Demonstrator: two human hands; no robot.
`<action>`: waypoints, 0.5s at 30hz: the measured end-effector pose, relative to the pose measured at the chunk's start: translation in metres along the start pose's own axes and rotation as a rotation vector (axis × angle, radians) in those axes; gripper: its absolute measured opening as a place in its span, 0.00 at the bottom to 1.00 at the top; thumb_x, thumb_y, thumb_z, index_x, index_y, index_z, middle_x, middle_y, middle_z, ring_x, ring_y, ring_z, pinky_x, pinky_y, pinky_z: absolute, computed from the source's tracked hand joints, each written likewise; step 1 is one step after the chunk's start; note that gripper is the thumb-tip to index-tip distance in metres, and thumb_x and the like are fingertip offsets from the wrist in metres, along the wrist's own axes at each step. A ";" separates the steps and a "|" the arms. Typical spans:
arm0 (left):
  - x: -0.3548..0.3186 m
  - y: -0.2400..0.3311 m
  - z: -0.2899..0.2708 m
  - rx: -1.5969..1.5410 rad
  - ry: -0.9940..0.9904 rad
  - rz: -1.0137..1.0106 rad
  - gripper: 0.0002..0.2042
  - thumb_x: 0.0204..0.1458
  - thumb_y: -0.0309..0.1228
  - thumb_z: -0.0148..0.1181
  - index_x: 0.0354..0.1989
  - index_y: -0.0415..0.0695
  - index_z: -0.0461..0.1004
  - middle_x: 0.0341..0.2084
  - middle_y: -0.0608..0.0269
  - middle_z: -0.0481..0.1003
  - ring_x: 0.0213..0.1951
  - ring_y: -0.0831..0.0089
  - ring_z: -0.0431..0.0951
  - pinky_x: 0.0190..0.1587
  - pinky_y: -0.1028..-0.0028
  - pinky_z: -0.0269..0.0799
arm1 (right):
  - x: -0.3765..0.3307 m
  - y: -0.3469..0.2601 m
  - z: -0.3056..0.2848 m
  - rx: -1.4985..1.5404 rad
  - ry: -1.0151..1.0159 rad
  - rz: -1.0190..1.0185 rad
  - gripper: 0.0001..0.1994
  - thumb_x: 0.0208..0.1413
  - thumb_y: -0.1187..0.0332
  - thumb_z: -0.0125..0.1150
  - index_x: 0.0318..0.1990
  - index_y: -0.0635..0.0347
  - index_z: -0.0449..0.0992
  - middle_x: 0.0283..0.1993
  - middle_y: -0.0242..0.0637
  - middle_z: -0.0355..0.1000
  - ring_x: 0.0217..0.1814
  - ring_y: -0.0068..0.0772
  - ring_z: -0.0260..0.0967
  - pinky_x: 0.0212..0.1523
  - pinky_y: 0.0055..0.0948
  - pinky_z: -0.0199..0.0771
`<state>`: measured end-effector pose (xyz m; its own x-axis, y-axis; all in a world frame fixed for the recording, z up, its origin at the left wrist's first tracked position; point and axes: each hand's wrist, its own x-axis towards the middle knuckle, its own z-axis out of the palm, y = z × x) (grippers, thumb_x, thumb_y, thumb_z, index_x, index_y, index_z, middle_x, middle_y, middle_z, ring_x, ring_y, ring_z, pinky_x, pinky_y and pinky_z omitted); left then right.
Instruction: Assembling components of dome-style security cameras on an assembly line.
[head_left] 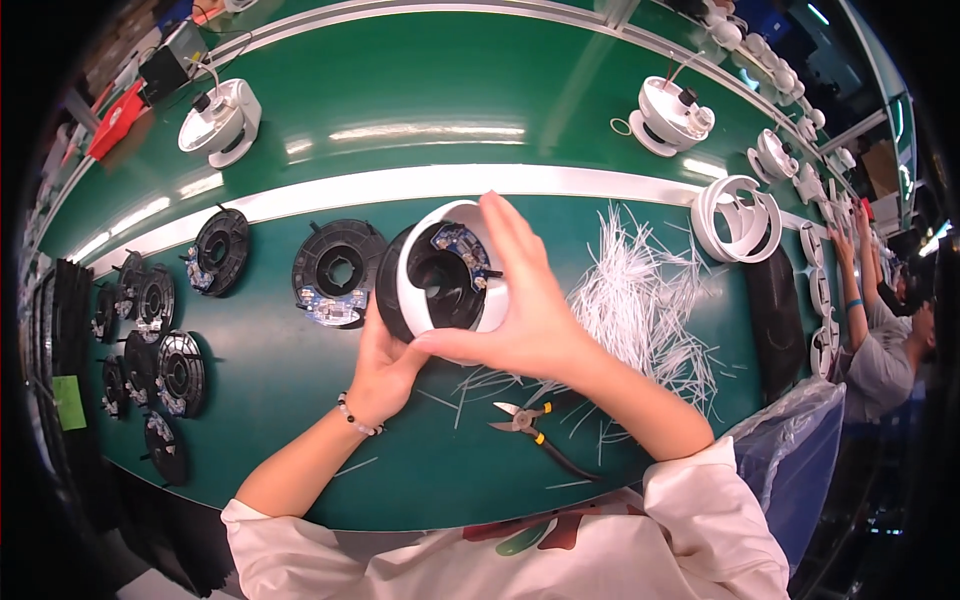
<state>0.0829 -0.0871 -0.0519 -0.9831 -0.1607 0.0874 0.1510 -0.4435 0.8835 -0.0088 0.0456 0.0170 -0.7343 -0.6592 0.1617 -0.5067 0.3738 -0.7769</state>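
We hold a round assembly (440, 280) above the middle of the green table (300, 480), tilted toward the camera. It consists of a white ring seated on a black disc, with a blue circuit board (458, 248) inside the opening. Our left hand (385, 365) supports the assembly from below, fingers closed on its lower edge. Our right hand (530, 310) grips the right side, thumb under the rim and fingers spread over the top.

Just left of the assembly, a black disc (335, 270) lies flat on the table. Further black discs (165, 330) lie near the left edge. A heap of white strips (650, 300) lies to the right. Cutters (535, 425) with yellow-marked handles lie near the front edge, below our right forearm.
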 end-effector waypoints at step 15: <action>0.090 -0.037 0.119 -0.688 -0.500 -0.583 0.34 0.45 0.56 0.37 0.55 0.42 0.54 0.51 0.55 0.59 0.53 0.61 0.60 0.55 0.62 0.53 | 0.001 0.002 0.012 0.177 -0.069 -0.156 0.59 0.02 0.46 0.71 0.52 0.67 0.54 0.54 0.54 0.50 0.53 0.59 0.47 0.45 0.54 0.53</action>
<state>-0.0237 0.0194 -0.0216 -0.8293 0.5566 0.0499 -0.4916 -0.7690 0.4086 -0.0054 0.0379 0.0080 -0.6179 -0.7453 0.2506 -0.5201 0.1484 -0.8411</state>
